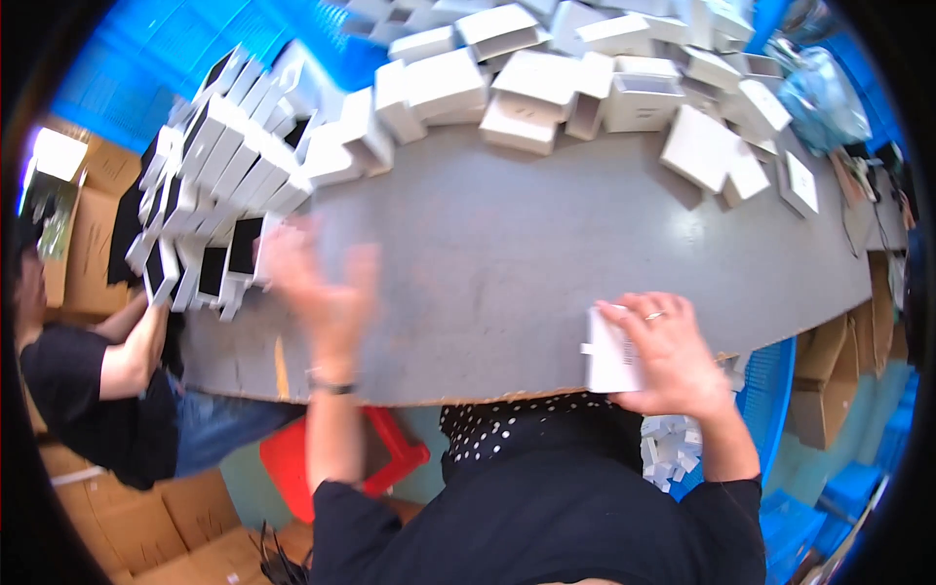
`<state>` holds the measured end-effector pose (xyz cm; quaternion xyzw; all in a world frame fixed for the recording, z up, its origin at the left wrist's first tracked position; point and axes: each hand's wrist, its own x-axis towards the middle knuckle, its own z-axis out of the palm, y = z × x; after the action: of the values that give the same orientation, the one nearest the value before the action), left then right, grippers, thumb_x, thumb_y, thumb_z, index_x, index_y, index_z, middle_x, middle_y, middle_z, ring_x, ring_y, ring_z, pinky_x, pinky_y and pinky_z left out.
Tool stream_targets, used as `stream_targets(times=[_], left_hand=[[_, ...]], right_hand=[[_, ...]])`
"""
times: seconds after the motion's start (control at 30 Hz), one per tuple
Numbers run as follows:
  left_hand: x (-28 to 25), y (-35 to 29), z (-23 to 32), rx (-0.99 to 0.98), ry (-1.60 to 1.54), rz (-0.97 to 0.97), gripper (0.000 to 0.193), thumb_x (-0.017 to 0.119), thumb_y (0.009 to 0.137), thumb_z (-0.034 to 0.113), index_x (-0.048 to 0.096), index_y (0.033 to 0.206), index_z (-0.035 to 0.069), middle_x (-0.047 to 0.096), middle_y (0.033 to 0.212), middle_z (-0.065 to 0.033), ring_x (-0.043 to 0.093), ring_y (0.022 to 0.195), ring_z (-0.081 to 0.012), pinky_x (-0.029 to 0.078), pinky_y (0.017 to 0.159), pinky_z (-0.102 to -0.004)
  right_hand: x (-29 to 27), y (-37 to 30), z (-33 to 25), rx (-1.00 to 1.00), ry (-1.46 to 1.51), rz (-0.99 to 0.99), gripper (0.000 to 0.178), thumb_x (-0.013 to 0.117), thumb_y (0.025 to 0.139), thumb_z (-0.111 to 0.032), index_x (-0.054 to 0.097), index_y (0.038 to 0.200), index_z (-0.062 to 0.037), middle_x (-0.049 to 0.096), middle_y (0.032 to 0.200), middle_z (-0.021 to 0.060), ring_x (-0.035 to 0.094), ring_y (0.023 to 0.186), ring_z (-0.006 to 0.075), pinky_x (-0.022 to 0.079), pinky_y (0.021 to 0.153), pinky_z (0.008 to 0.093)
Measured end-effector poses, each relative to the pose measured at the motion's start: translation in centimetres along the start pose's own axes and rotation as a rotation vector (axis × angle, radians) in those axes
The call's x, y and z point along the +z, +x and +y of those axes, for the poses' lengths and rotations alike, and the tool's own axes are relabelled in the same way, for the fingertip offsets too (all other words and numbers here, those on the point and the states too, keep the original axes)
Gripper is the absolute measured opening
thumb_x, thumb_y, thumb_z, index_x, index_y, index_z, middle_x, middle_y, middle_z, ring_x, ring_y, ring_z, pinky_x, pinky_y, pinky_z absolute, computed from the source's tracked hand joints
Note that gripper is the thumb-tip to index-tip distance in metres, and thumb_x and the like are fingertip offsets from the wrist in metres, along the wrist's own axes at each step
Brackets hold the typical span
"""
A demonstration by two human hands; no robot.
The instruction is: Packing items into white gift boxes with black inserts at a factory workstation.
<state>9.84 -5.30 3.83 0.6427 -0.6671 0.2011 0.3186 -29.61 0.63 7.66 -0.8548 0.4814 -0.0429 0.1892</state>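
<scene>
White box (609,353) under right hand (673,351); left hand (327,292) well apart.

Grey table (546,244) middle lies open — white boxes (546,68) crowd the far edge

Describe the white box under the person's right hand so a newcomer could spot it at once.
Start at the long grey table and follow its near edge toward the right. There the person's right hand, with a ring on one finger, presses down on a small white box. Unlike the white boxes heaped along the far edge, it lies alone at the near edge.
</scene>
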Motion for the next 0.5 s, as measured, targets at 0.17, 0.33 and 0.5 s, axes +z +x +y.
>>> stream_targets(times=[0.17, 0.33, 0.5], left_hand=[[-2.8, 1.7, -14.1, -0.380, 0.366, -0.230, 0.084, 0.081, 0.076, 0.049, 0.052, 0.141, 0.005, 0.051, 0.144, -0.0189, 0.044, 0.134, -0.0393, 0.029, 0.112, -0.0579], [-0.6, 1.6, -13.6, -0.257, 0.291, -0.195, 0.082, 0.081, 0.076, 0.045, 0.049, 0.141, 0.007, 0.053, 0.138, -0.0187, 0.043, 0.134, -0.0374, 0.028, 0.112, -0.0566], [-4.2, -0.9, -6.6, -0.016, -0.149, -0.067, 0.078, 0.087, 0.073, 0.027, 0.051, 0.138, 0.004, 0.048, 0.138, -0.0198, 0.042, 0.133, -0.0370, 0.033, 0.113, -0.0485]], right_hand=[[-5.3, 3.8, 6.2, -0.037, -0.139, 0.198, 0.087, 0.086, 0.066, -0.040, 0.053, 0.141, -0.0086, 0.055, 0.134, 0.0172, 0.052, 0.124, 0.0390, 0.036, 0.112, 0.0524], [-6.9, 20.3, 12.4, -0.237, -0.696, 0.638, 0.076, 0.082, 0.069, -0.017, 0.051, 0.138, -0.0086, 0.051, 0.146, 0.0181, 0.045, 0.139, 0.0350, 0.028, 0.122, 0.0489], [-6.8, 20.7, 13.5, -0.287, -0.719, 0.462, 0.053, 0.084, 0.066, -0.017, 0.059, 0.112, -0.0118, 0.063, 0.124, 0.0078, 0.047, 0.136, 0.0265, 0.029, 0.119, 0.0538]])
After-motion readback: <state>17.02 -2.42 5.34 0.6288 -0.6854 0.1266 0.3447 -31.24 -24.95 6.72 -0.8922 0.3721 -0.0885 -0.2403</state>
